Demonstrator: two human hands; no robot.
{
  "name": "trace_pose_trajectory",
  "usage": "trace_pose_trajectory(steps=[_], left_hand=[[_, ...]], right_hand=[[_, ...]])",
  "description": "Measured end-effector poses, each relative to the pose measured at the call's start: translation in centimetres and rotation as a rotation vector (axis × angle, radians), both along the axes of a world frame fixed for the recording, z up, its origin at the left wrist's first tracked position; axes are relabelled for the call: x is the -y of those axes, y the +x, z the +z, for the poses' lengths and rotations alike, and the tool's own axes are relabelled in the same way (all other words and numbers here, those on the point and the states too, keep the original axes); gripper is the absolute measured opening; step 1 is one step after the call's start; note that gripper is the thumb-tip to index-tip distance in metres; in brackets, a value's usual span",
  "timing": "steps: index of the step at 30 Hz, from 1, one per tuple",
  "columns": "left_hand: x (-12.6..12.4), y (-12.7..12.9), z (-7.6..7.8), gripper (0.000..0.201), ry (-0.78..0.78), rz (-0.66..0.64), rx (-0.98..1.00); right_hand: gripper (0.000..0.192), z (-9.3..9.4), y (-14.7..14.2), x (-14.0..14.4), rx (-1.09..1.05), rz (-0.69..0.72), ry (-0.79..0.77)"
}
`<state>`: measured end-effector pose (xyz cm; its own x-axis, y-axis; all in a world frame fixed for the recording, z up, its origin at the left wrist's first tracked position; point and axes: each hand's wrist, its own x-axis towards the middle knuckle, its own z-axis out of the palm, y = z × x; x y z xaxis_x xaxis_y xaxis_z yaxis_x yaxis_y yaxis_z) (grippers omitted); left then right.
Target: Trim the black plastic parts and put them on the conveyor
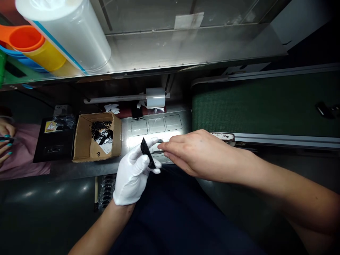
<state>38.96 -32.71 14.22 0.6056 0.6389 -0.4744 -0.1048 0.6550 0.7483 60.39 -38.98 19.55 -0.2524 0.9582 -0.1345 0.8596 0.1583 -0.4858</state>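
**Two hands met over a small black part**

One narrow black plastic piece was gripped in the white-gloved left hand, its long axis tilted up and away toward the steel bench. Just right of it, the bare right hand was held with fingers pinched together, possibly on something clear; this could not be told. An open cardboard box of black parts was seen to the left.

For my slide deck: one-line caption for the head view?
Gloved left hand holds a small black part; bare right hand reaches beside it, cardboard box nearby.
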Motion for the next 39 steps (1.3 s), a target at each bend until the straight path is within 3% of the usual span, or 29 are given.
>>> trace_pose_trajectory(steps=[14, 39], left_hand=[[-1.3, 0.1, -1.2, 0.030, 0.005, -0.048, 0.033], [-1.3, 0.5, -1.8, 0.025, -0.099, 0.117, -0.014]], right_hand=[[0.017, -0.3, -0.1, -0.8, 0.175, 0.055, -0.030], [0.023, -1.2, -0.2, -0.6, 0.206, 0.074, -0.036]])
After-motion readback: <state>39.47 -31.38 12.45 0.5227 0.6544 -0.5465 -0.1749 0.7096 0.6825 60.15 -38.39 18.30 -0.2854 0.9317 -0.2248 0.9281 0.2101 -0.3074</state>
